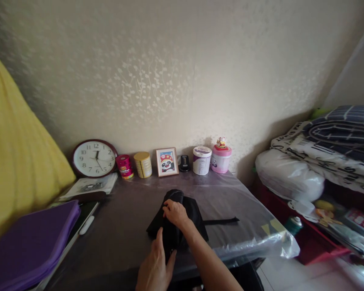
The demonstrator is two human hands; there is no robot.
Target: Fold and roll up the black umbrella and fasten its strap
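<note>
A black fabric item (191, 210), perhaps a folded umbrella or bag, lies on the dark table (124, 226) with a black strap (221, 221) trailing to the right. My right hand (175, 213) rests on top of it with fingers curled into the cloth. My left hand (155, 264) is at its near end, thumb and fingers pinching the fabric's lower edge.
Along the wall stand a round clock (94, 158), a red can (124, 166), a yellow tin (143, 164), a panda picture frame (167, 161), a white tub (202, 160) and a pink jar (221, 158). A purple folder (30, 242) lies left; stacked bedding (321, 157) is right.
</note>
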